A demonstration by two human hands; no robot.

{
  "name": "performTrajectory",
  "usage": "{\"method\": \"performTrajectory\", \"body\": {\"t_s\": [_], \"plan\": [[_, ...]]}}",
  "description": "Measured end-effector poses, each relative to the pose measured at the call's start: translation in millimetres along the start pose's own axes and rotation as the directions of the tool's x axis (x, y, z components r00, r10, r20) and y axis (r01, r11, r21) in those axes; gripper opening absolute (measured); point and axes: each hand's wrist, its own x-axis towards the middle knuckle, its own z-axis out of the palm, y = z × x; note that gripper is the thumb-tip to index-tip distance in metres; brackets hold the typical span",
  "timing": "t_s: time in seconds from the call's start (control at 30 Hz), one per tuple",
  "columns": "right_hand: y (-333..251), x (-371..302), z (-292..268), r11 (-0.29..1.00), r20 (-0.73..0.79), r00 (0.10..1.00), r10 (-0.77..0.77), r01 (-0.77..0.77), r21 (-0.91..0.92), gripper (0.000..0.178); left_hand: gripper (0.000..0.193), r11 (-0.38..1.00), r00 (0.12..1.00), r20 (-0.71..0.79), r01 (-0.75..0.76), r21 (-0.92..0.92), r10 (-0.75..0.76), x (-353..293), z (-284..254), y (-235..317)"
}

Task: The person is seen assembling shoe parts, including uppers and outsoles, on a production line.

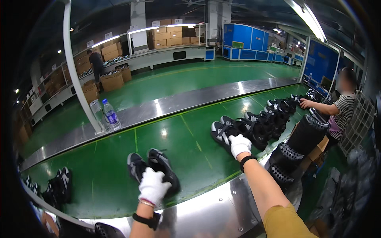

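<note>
White gloves cover both my hands. On the green belt (190, 146), my left hand (154, 186) is closed at the heel end of a pair of black-and-grey sneakers (162, 162), toes pointing away from me; its grip is partly hidden and the pair slightly blurred. Farther right, my right hand (239, 145), with fingers curled in, grips a black sneaker (220, 134) with a grey toe, at the near end of a row of similar sneakers (274, 117). That row runs along the belt toward a co-worker.
A co-worker in a striped top (344, 105) reaches to the row's far end. Black perforated rolled forms (307, 137) stand beside my right arm. A water bottle (111, 115) stands by a white post (77, 75) on the metal ledge (174, 101). More sneakers (58, 186) sit at far left.
</note>
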Motion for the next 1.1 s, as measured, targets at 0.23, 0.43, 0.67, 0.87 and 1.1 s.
{"method": "performTrajectory", "body": {"t_s": [0.23,0.43,0.67,0.87,1.1], "plan": [[10.6,27.4,0.7,0.987,-0.053,0.986,0.158,-0.155,0.053,0.027,0.033,0.945,0.95,0.061,-0.296,-0.141,0.307,-63.0,3.2,75.0],[-54.7,-56.1,-63.4,0.886,-0.346,0.934,-0.085,0.23,0.403,0.025,0.029,0.827,0.843,-0.154,-0.536,-0.17,0.515,-134.6,1.7,81.5],[-55.0,-295.5,-96.5,0.695,-0.502,0.775,-0.385,0.601,0.395,0.046,0.047,0.933,0.94,-0.151,-0.327,-0.148,0.306,-215.4,13.5,61.2],[-43.6,-356.9,-103.5,0.562,-0.214,0.881,-0.422,0.439,0.701,0.056,0.038,0.838,0.803,-0.432,-0.519,-0.17,0.41,-253.1,27.5,47.9],[23.5,-372.1,-152.2,0.631,-0.391,0.884,-0.257,0.46,0.624,0.037,0.062,0.843,0.822,-0.408,-0.502,-0.192,0.397,-255.2,31.2,25.7]]}}
